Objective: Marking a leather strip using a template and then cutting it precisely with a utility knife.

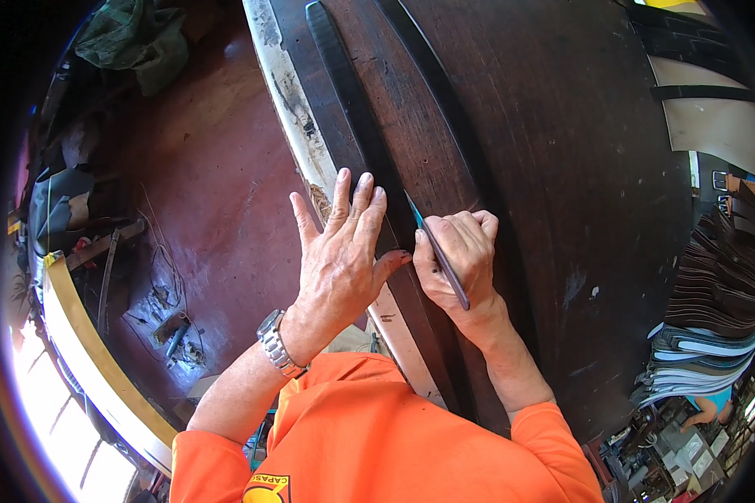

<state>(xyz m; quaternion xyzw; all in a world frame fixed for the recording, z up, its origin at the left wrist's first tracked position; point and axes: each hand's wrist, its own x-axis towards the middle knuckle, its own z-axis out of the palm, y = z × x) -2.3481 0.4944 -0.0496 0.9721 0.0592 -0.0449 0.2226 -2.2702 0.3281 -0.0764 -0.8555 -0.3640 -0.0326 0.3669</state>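
A long black leather strap (pixel 344 88) lies on the dark wooden table (pixel 562 210), near its pale edge. My left hand (pixel 341 239) rests flat on this strap and the table edge, fingers stretched out and holding nothing. In my right hand (pixel 461 256) is a thin brush (pixel 445 261) with a dark handle, a teal band and a fine dark tip. The tip is at the strap's right edge, just right of my left fingers. Whether it touches is too small to tell. A second black strap (pixel 445 88) runs alongside, to the right, partly behind my right hand.
Stacked dark straps (pixel 717 277) hang over the table's right side, by brown belts with buckles (pixel 738 186). Pale sheets (pixel 721 130) lie at the far right. Left of the table is a reddish floor (pixel 218 168) with cables and a curved yellow-edged board (pixel 101 360).
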